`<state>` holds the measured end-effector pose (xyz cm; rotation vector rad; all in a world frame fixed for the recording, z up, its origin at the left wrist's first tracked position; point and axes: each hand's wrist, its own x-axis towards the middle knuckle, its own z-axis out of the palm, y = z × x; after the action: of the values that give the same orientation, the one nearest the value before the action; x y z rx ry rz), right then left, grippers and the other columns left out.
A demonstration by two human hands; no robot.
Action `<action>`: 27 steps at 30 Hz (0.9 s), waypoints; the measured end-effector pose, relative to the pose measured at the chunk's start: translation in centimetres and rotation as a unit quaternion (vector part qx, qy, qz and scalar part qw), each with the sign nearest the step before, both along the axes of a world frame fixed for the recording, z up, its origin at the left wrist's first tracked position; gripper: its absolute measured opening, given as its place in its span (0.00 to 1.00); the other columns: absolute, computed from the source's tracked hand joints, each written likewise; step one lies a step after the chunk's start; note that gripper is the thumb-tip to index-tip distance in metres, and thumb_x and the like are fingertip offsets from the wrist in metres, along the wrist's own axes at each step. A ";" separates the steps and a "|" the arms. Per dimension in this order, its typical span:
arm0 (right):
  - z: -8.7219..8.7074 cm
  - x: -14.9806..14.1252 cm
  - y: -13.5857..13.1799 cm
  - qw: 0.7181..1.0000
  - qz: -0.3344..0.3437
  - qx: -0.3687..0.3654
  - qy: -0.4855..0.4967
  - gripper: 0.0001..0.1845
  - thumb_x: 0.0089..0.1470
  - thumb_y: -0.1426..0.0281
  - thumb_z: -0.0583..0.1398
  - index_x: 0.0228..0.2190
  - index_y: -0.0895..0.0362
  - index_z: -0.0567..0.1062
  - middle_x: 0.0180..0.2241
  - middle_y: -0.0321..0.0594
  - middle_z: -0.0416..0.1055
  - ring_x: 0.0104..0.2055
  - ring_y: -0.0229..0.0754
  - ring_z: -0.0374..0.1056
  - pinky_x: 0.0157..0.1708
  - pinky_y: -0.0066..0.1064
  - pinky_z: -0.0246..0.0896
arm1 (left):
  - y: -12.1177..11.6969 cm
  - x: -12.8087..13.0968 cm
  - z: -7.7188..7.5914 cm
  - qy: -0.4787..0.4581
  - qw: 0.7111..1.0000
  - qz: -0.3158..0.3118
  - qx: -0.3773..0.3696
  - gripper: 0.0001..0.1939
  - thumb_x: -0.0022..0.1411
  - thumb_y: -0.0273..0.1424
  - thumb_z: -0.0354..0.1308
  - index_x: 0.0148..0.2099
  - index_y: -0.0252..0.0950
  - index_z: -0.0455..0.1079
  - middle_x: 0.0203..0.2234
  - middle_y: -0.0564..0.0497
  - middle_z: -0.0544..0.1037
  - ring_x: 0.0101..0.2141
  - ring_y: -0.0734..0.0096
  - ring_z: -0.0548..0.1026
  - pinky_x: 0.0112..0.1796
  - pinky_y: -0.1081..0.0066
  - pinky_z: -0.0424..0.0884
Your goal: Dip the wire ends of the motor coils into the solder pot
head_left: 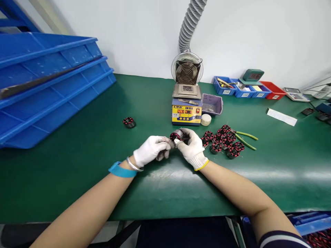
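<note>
**Over a green bench, the right hand clasped a wound core as the left hand met its edge**

The green bench ran across the whole view. A stack of large blue trays stood at its left end, and a ribbed gray hose came down behind a blue-and-yellow heating unit near the back. To the right lay a cluster of red-and-black cores, some touching, just beyond the right hand.

Both hands wore white gloves and worked in front of the unit. The right hand's grip was narrow, spread only to the core's width: the thumb pressed near its front face, while the fingers wrapped the top and far side. The left hand had its fingers curled and drawn together at the core's left edge, their tips grayed; whether they pinched a wire there could not be told.

Beside the unit sat a purple bin, and green-handled pliers lay spread next to the cluster. The wound core in the right hand was tilted, its red windings facing the wearer. A single core lay apart, left of the hands. A small round white container stood just beside the unit.
</note>
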<state>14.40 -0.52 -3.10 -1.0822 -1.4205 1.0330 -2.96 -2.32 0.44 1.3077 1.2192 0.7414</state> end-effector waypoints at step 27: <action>0.2 -0.2 1.6 0.969 0.114 -0.107 0.194 0.23 0.49 0.59 0.64 0.46 0.54 0.74 0.46 0.39 0.74 0.49 0.42 0.68 0.53 0.36 0.61 | -0.9 2.6 0.2 -0.336 0.928 0.076 -0.141 0.16 0.49 0.23 0.62 0.43 0.31 0.70 0.36 0.45 0.77 0.31 0.70 0.76 0.30 0.73 0.72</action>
<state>14.20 1.04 -2.90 -0.8169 -1.1492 1.5015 -0.35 -3.24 0.67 0.6356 0.8236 0.9812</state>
